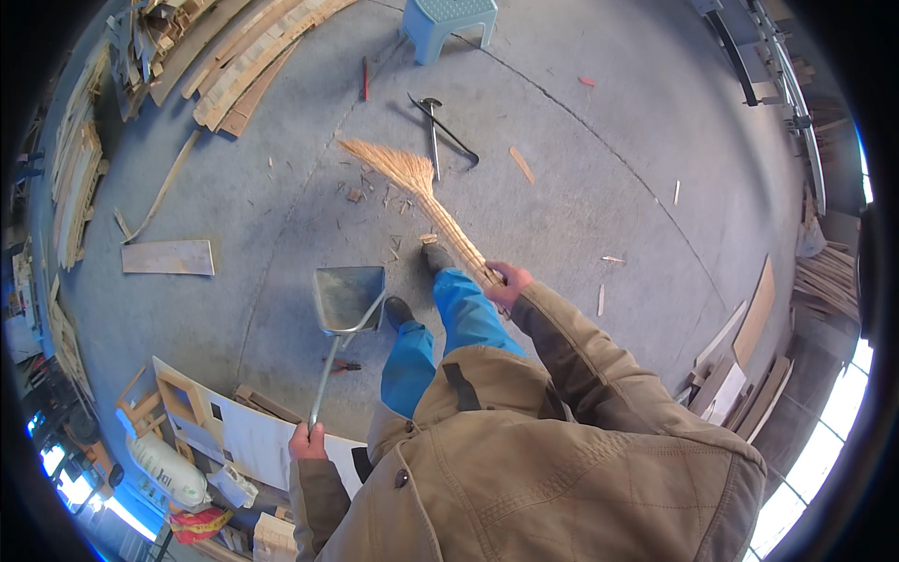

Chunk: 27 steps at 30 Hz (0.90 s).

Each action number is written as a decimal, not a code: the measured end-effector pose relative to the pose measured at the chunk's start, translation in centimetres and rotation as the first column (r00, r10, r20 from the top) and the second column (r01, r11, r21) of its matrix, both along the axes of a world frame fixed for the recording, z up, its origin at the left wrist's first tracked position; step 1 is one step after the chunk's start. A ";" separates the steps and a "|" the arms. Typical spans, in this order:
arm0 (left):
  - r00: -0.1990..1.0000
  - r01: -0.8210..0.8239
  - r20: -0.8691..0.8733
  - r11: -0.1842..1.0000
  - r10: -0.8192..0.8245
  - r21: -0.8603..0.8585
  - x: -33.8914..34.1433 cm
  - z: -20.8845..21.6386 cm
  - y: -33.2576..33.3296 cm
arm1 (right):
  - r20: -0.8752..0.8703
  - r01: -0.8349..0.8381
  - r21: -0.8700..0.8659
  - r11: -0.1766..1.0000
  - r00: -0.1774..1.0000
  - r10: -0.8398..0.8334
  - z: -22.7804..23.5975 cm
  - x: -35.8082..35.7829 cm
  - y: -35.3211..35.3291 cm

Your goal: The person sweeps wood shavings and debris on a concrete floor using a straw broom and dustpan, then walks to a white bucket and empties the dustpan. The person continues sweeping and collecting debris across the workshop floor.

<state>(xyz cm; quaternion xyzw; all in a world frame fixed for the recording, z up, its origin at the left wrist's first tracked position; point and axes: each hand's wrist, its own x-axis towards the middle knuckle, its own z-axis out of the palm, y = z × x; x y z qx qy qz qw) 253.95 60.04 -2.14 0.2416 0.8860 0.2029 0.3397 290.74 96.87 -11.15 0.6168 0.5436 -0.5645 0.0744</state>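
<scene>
Under right-hand fingers (501, 273): broom handle (464, 245)

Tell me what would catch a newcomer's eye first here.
Probably the straw broom at centre, gripped by the right hand, its bristles spread over wood chips on the grey concrete floor. Next, the metal dustpan beside the feet, held by its long handle in the left hand. Plank stacks lie upper left.

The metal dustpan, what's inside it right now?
The dustpan, held by its long handle in the left hand, shows a bare grey pan with no visible debris. The floor under it is hidden.
</scene>
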 end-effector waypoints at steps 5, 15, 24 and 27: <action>1.000 0.019 -0.003 0.995 -0.019 -0.101 -0.1 0.3 0.1 | -0.007 0.021 0.077 0.997 1.000 -0.020 -4.7 -3.0 3.6; 0.999 0.042 0.000 0.980 -0.043 -0.194 -0.6 -0.9 1.1 | 0.031 0.371 -0.091 0.924 0.929 -0.370 -6.4 1.0 4.4; 0.996 0.055 0.083 0.990 -0.045 -0.133 -0.5 -2.1 4.6 | 0.264 0.020 0.121 0.992 0.963 -0.052 -4.8 4.2 7.5; 0.992 0.106 0.084 0.986 -0.096 -0.129 -0.3 -1.7 6.3 | 0.162 0.041 0.037 0.998 0.986 -0.046 -1.3 5.4 6.7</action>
